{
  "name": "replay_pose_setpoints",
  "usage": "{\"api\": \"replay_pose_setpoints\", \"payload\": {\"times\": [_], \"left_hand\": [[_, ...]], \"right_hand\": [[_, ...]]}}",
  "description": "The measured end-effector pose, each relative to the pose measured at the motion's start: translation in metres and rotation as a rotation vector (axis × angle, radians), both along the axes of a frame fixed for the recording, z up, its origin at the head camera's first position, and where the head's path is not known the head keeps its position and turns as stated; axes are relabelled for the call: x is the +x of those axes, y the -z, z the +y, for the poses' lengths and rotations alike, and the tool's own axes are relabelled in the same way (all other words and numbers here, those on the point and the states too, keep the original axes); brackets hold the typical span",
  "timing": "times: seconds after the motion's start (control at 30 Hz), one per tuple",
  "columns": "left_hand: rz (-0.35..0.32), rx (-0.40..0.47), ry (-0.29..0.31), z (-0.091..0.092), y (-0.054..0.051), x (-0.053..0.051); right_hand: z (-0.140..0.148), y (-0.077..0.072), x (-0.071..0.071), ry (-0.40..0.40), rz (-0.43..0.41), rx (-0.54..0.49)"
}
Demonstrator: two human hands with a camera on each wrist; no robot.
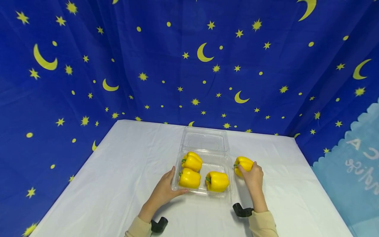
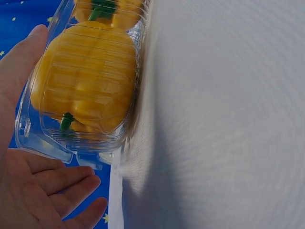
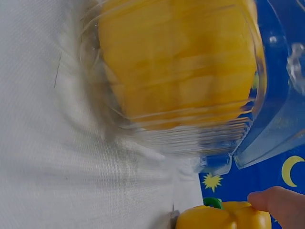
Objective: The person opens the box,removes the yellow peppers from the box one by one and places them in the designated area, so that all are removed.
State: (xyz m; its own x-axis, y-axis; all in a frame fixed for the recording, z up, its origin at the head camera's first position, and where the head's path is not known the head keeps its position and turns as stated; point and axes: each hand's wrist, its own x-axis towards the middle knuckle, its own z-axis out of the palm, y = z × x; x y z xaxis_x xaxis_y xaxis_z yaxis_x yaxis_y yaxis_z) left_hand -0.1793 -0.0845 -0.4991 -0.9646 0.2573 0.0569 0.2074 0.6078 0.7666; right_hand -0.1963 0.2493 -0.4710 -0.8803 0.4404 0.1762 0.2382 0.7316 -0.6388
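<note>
A clear plastic clamshell container (image 1: 214,163) lies on the table with its lid (image 1: 204,141) folded back behind it. Inside are three yellow bell peppers: one at back left (image 1: 192,161), one at front left (image 1: 189,178) and one at front right (image 1: 217,181). My left hand (image 1: 164,188) is at the container's front left corner, thumb along the front edge, fingers extended beside the left wall. To the right of the container, my right hand (image 1: 254,177) grips another yellow bell pepper (image 1: 243,162). In the right wrist view, the thumb (image 3: 281,204) touches that pepper's top.
A white cloth (image 1: 142,148) covers the table. Behind it hangs a blue curtain (image 1: 165,59) with yellow moons and stars. A light blue panel (image 1: 355,171) with white lettering is at the right. Black wrist mounts (image 1: 242,210) show near both sleeves.
</note>
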Motion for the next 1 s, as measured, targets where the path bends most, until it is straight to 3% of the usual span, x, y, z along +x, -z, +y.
{"api": "replay_pose_setpoints", "payload": {"times": [0.3, 1.0], "left_hand": [[0.004, -0.002, 0.002, 0.000, 0.000, 0.001], [-0.009, 0.012, 0.006, 0.000, -0.002, 0.003]], "right_hand": [[0.001, 0.001, 0.002, -0.028, 0.030, -0.011], [-0.015, -0.017, 0.012, 0.022, 0.076, -0.045]]}}
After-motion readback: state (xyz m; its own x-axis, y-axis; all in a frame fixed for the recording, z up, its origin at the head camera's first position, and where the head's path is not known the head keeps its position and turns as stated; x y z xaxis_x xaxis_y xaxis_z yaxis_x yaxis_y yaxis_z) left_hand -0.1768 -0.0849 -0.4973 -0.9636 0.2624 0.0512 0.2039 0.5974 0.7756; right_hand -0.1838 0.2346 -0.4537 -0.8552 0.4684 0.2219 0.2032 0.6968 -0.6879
